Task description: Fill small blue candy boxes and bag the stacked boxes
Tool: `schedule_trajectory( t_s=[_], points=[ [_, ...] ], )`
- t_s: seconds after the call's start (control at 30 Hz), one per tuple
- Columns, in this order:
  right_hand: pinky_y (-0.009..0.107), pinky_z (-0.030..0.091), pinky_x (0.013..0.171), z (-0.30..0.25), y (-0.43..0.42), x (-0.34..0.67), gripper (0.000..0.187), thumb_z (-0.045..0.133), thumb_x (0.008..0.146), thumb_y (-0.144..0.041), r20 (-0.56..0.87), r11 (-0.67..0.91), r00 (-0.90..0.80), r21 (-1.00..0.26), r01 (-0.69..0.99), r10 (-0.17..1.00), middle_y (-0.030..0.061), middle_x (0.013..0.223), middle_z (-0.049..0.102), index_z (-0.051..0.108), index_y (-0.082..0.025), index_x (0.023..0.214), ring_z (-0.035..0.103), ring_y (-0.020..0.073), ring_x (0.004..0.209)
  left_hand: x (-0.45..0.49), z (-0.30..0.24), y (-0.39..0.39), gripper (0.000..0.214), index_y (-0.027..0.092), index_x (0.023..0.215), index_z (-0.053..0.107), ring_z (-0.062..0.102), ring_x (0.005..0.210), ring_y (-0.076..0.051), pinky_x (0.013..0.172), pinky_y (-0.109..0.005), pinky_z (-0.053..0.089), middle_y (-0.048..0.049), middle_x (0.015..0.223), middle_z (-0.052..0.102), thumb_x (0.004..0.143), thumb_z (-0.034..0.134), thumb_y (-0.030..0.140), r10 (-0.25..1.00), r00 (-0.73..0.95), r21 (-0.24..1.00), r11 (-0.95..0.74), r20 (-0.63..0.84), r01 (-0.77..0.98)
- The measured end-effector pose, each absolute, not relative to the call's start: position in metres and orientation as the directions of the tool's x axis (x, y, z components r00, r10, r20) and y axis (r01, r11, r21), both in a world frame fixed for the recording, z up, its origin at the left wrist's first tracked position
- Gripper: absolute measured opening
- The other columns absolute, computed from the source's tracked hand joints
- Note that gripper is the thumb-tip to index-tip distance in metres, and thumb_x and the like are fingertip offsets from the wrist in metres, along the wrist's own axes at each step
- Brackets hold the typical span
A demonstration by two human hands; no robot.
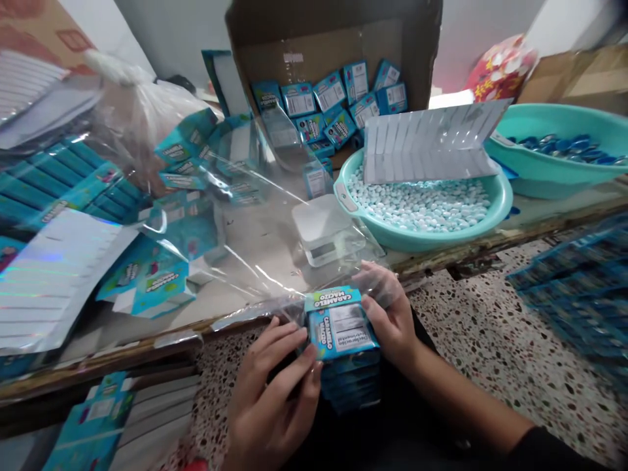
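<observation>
A stack of small blue candy boxes (344, 330) stands close to my lap, its top box printed "Caramelo Macizo". From the left, my left hand (277, 386) rests its curled fingers against the stack's side. My right hand (392, 314) grips the opposite side, thumb at the top box's edge and fingers behind clear plastic film. That clear plastic film (255, 265) stretches from the stack across the table towards the upper left. The lower boxes are partly in shadow.
A white scale (324, 229) sits beyond the stack. The turquoise tub (422, 242) holds white candies under a folded divider (426, 144); another tub (554, 180) holds blue-wrapped pieces. A cardboard box (333, 46) contains candy boxes. Flattened cartons (157, 281) and packed boxes crowd the left.
</observation>
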State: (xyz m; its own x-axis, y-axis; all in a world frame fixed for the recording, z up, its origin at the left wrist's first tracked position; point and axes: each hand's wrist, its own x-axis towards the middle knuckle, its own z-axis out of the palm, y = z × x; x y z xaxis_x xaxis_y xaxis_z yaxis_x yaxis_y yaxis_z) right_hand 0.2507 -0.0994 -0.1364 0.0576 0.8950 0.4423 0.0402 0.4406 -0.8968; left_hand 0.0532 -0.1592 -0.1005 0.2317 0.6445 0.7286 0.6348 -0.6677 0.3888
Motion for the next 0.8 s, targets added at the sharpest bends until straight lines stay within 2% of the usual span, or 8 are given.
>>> schedule_trajectory(
  t_s=[0.17,0.33,0.47,0.6,0.8],
  points=[
    [0.032,0.054,0.082,-0.124,-0.098,0.25,0.03,0.059,0.095,-0.032,0.274,0.284,0.093,-0.952,-0.115,0.957,0.0038,0.101,0.069,0.062,-0.025,0.124,0.066,0.0201,0.092,0.05,-0.099,-0.156,0.035,0.012,0.107,0.068,0.064,0.11,-0.026,0.103,-0.056,0.052,-0.0086,0.108,0.069,0.075,0.068,-0.005,0.614,0.328,0.381,-0.741,0.718,0.553],
    [0.031,0.054,0.082,-0.122,-0.091,0.253,0.016,0.064,0.093,-0.029,0.273,0.273,0.02,-0.962,-0.012,0.962,0.0031,0.098,0.073,0.072,-0.023,0.106,0.068,0.0191,0.089,0.046,-0.091,-0.156,0.027,0.018,0.097,0.069,0.068,0.101,-0.023,0.105,-0.057,0.052,-0.0038,0.096,0.072,0.076,0.067,0.001,0.619,0.323,0.389,-0.737,0.716,0.552],
    [0.031,0.054,0.077,-0.126,-0.081,0.257,0.017,0.064,0.094,-0.031,0.229,0.227,-0.042,-0.973,-0.038,0.973,0.0022,0.09,0.074,0.074,-0.024,0.105,0.069,0.018,0.079,0.043,-0.088,-0.157,0.018,0.024,0.091,0.069,0.071,0.09,-0.021,0.1,-0.056,0.056,-0.0002,0.084,0.073,0.082,0.065,0.009,0.63,0.336,0.425,-0.746,0.7,0.513],
    [0.032,0.054,0.076,-0.135,-0.083,0.253,0.017,0.066,0.093,-0.035,0.154,0.154,0.006,-0.985,-0.075,0.988,0.0033,0.087,0.074,0.075,-0.023,0.101,0.07,0.0193,0.078,0.043,-0.093,-0.162,0.018,0.025,0.093,0.07,0.071,0.082,-0.019,0.095,-0.051,0.06,0.0003,0.08,0.073,0.083,0.065,0.011,0.635,0.319,0.446,-0.744,0.704,0.498],
    [0.033,0.056,0.075,-0.156,-0.097,0.245,0.018,0.073,0.086,-0.039,0.034,0.054,0.114,-0.984,-0.171,0.993,0.0048,0.09,0.075,0.077,-0.023,0.094,0.071,0.0226,0.082,0.051,-0.097,-0.168,0.026,0.024,0.096,0.07,0.071,0.084,-0.018,0.095,-0.049,0.061,0.0012,0.082,0.072,0.08,0.064,0.004,0.643,0.201,0.445,-0.69,0.739,0.571]
  ],
)
